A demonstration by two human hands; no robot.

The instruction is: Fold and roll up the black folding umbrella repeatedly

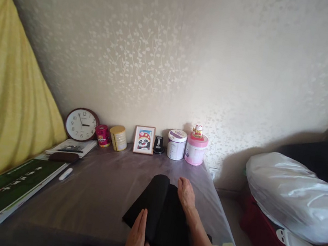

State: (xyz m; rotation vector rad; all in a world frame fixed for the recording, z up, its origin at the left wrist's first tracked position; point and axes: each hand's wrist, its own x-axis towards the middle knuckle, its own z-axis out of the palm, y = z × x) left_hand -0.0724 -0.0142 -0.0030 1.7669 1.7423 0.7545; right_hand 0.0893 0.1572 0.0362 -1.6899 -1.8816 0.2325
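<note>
A black piece of cloth-like material [173, 223] lies folded near the table's front edge, with a raised, curved flap on its left part. Against the left side of that flap is my left hand [138, 238], its fingers straight and close together, the thumb low by the near edge. My right hand [186, 194] rests at the far right edge of the black material, fingers slightly bent and seen from the side. Both hands touch the material; I see no firm grip in either. What lies under the right palm is hidden.
On the left are a green book [15, 185], a white marker-like object [65, 174] and a dark case [64, 157]. Along the wall stand a clock [81, 124], several tins, a framed panda picture [144, 140] and a lucky cat [198, 131]. A white bag [291, 195] sits beyond the table's right edge.
</note>
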